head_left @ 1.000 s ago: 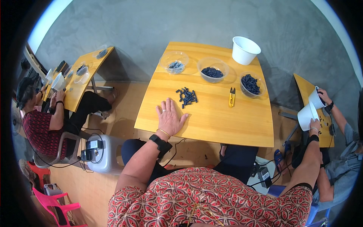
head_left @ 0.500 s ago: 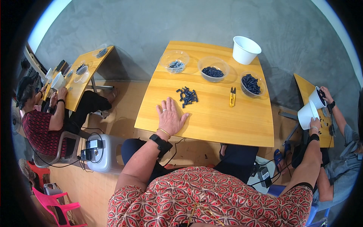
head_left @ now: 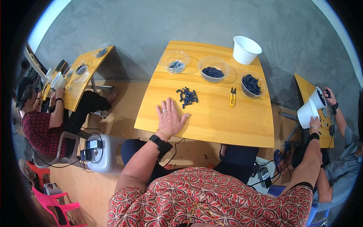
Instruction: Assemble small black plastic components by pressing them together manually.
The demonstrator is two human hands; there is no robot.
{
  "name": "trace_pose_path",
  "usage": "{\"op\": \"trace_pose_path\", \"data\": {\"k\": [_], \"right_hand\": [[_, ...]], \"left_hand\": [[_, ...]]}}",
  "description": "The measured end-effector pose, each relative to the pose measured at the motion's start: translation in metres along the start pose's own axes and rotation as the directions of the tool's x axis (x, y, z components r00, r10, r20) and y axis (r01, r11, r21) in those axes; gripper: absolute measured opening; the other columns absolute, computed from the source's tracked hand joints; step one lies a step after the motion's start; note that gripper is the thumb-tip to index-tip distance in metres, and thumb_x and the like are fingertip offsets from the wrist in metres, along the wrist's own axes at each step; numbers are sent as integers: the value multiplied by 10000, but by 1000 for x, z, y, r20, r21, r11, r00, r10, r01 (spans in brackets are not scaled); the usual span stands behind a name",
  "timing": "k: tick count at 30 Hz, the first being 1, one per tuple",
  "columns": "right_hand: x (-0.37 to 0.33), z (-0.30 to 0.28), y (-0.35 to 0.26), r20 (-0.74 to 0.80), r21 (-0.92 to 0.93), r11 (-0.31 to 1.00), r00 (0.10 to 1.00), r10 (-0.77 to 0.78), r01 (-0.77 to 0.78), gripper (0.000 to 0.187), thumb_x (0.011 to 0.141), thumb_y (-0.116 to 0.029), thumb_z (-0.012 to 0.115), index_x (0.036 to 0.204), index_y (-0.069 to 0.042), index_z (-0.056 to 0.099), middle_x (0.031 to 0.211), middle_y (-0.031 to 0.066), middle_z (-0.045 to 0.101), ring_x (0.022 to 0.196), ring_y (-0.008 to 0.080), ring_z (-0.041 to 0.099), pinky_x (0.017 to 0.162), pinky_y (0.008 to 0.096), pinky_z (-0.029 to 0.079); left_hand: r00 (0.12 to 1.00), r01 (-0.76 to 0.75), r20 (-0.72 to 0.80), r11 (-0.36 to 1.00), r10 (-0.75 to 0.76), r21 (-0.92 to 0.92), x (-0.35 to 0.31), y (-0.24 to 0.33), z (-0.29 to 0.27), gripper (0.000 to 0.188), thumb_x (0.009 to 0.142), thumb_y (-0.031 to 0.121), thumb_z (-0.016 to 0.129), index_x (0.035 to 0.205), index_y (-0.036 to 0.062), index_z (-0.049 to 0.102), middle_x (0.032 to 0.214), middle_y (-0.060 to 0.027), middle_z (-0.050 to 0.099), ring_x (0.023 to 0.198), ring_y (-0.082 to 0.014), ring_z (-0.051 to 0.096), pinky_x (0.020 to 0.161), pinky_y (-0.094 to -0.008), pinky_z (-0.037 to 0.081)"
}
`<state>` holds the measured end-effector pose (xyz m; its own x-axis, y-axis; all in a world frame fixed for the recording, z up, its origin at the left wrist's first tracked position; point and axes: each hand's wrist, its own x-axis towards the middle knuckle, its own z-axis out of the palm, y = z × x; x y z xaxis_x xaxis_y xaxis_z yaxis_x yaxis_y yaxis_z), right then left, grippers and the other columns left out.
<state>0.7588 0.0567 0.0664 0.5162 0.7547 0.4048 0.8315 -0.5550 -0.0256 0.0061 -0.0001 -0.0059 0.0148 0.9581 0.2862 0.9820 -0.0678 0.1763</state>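
Note:
My left hand point(head_left: 169, 119) lies flat on the yellow wooden table point(head_left: 211, 130), fingers stretched out. Just beyond its fingertips is a loose pile of short dark cylindrical pieces point(head_left: 186, 97). Far off to the right, my right hand point(head_left: 314, 122) grips a white tub point(head_left: 306, 114), tilted and held against a second white tub point(head_left: 317, 93) by the neighbouring table. A co-worker's hand point(head_left: 330, 97) is above that second tub, with dark pieces at its fingers. Yellow thread snips point(head_left: 232, 97) lie on my table, apart from both hands.
Three clear bowls stand on my table: one with bluish small bits point(head_left: 174, 56), one with small dark pieces point(head_left: 214, 62), one with dark cylinders point(head_left: 261, 89). A white bucket point(head_left: 246, 51) stands at the back right. Another person works at a table point(head_left: 85, 81) on the left.
At the right, the co-worker's hand has risen out of the second white tub. The person on the left has shifted their hands a little. My own hands stay nearly still.

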Motion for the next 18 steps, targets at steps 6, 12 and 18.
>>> {"op": "trace_pose_path", "data": {"k": [6,12,18], "right_hand": [[2,-2,-8,38,-18,1000,999,5,-4,389,823,-298,552,1002,44,593,988,267,595,967,404,555,848,431,432],[7,-4,-6,52,-11,1000,999,11,-10,376,833,-279,546,1010,49,587,996,273,590,976,409,550,851,431,430],[4,-3,-8,-14,61,998,1000,-13,14,379,825,-256,565,1054,45,579,1041,270,577,1012,391,541,866,419,425]], "left_hand": [[1000,8,4,1000,-8,1,-1,-1,0,857,829,556,441,1290,-149,284,1365,-277,292,1240,-419,271,990,-585,167],[1000,-1,6,1000,1,-1,0,0,0,851,827,545,455,1290,-148,279,1364,-274,289,1236,-414,268,990,-588,164],[1000,1,4,1000,-1,1,0,0,-1,847,825,546,456,1288,-143,284,1364,-271,288,1232,-413,271,989,-586,165]]}}
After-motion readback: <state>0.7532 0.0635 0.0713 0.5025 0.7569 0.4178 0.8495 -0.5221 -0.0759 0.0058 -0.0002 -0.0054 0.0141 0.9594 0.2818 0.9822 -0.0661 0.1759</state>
